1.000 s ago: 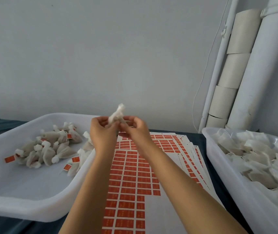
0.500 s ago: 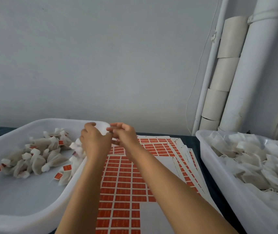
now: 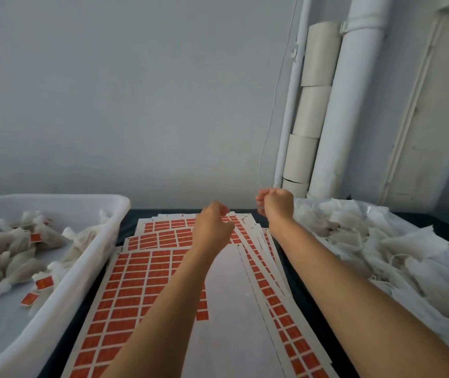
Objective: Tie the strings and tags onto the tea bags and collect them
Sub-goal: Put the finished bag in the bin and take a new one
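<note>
- Both my hands hang over the tag sheets (image 3: 147, 285); left hand (image 3: 212, 227) loosely curled with nothing visible in it; right hand (image 3: 274, 204) clenched, whether it pinches a string I cannot tell
- Finished tea bags (image 3: 18, 255), red tags on, lie in the left tub (image 3: 87, 271); untied bags (image 3: 381, 246) fill the right tub (image 3: 436, 309)
- I reckon these bags are light, soft and crumply, and thin enough to tear; best to take one by its gathered neck, gently
- Tags look small and stiff; pinch by an edge
</note>
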Demonstrator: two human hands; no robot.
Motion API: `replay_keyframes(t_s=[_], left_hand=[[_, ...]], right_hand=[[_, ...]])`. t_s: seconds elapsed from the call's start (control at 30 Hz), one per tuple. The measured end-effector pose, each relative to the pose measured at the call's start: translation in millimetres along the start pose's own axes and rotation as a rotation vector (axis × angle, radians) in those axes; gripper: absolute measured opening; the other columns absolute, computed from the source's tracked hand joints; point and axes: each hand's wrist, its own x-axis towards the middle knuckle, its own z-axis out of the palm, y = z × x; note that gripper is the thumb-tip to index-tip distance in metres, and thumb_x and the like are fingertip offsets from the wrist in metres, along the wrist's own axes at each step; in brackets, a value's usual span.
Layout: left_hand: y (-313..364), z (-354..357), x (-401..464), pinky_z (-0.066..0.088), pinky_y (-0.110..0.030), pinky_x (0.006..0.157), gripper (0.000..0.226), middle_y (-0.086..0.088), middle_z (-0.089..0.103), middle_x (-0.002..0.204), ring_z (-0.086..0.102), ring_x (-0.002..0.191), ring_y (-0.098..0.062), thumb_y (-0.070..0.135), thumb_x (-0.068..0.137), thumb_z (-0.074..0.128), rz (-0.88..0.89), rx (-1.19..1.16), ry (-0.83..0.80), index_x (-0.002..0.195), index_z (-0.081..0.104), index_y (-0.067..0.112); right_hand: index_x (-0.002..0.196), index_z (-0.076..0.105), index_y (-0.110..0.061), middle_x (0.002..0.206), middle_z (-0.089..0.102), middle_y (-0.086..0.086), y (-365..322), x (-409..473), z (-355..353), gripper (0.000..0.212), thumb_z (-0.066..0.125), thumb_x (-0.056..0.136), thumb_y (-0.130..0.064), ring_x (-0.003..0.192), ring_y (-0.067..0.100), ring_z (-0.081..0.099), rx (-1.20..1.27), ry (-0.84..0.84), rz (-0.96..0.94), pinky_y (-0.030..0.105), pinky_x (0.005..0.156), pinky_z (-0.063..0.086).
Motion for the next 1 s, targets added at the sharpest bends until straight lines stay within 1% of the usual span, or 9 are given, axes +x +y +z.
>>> replay_keyframes(t_s=[0.13,0.23,0.33,0.43,0.6,0.77,0.83,0.93,1.0], left_hand=[[8,23,10,0.055,-0.025,0.069,0.034,-0.004,0.058,0.123,0.059,0.091,-0.017,0.011,0.089,0.060,-0.003,-0.032,-0.071,0.122,0.051,0.017],[7,36,13,0.057,-0.031,0.077,0.033,-0.004,0.058,0.122,0.061,0.093,-0.018,0.013,0.090,0.060,-0.013,-0.054,-0.084,0.121,0.052,0.018],[2,45,14,0.055,-0.026,0.077,0.032,-0.002,0.057,0.126,0.059,0.100,-0.018,0.014,0.090,0.061,-0.011,-0.056,-0.087,0.121,0.053,0.018],[-4,50,16,0.049,-0.016,0.064,0.032,0.000,0.056,0.128,0.055,0.098,-0.012,0.013,0.090,0.059,-0.008,-0.073,-0.084,0.121,0.053,0.019],[-8,53,16,0.048,-0.016,0.063,0.031,0.000,0.056,0.128,0.054,0.098,-0.012,0.013,0.091,0.057,-0.009,-0.100,-0.092,0.121,0.053,0.019],[-8,45,14,0.046,-0.014,0.060,0.028,-0.002,0.057,0.126,0.055,0.095,-0.012,0.013,0.093,0.056,-0.012,-0.163,-0.090,0.120,0.053,0.017],[-9,38,11,0.044,-0.013,0.057,0.027,-0.003,0.058,0.124,0.056,0.094,-0.012,0.014,0.093,0.055,-0.017,-0.231,-0.085,0.120,0.053,0.015],[-13,25,5,0.043,-0.012,0.060,0.026,-0.002,0.057,0.121,0.055,0.097,-0.013,0.021,0.094,0.055,0.003,-0.340,-0.051,0.120,0.051,0.015],[-16,14,-2,0.046,-0.016,0.068,0.033,0.005,0.054,0.119,0.053,0.101,-0.011,0.031,0.094,0.053,0.067,-0.344,-0.003,0.124,0.047,0.018]], right_hand=[[0.101,0.063,0.001,0.108,0.064,0.017,16,37,-21,0.022,0.045,0.094,-0.011,0.093,0.028,0.058,-0.324,0.082,0.011,0.032,0.075,0.046],[0.130,0.045,-0.004,0.138,0.041,0.016,28,56,-29,0.037,0.042,0.096,-0.020,0.125,0.033,0.038,-0.747,0.051,0.214,0.041,0.102,0.031],[0.142,0.025,-0.004,0.148,0.023,0.017,43,67,-35,0.048,0.032,0.100,-0.024,0.136,0.033,0.022,-0.927,-0.062,0.343,0.043,0.113,0.015],[0.142,0.029,-0.002,0.148,0.025,0.020,55,78,-37,0.047,0.024,0.099,-0.022,0.136,0.037,0.021,-0.869,-0.159,0.334,0.048,0.113,0.014],[0.136,0.036,-0.002,0.141,0.036,0.018,48,73,-37,0.047,0.034,0.098,-0.030,0.131,0.033,0.030,-0.802,0.066,0.373,0.044,0.113,0.017],[0.100,0.066,-0.006,0.102,0.066,0.015,21,57,-51,0.022,0.046,0.090,-0.006,0.099,0.034,0.057,-0.765,0.425,-0.155,0.040,0.086,0.036],[0.102,0.069,-0.008,0.106,0.067,0.012,3,47,-46,0.028,0.044,0.091,-0.001,0.097,0.031,0.059,-0.529,0.404,-0.318,0.035,0.079,0.045],[0.100,0.072,-0.012,0.101,0.066,0.005,-17,25,-35,0.031,0.047,0.089,0.004,0.086,0.023,0.056,-0.092,0.205,-0.318,0.013,0.058,0.043],[0.099,0.072,-0.012,0.090,0.060,-0.004,-24,5,-26,0.028,0.053,0.087,0.003,0.080,0.019,0.052,0.037,0.031,-0.283,0.017,0.055,0.046]])
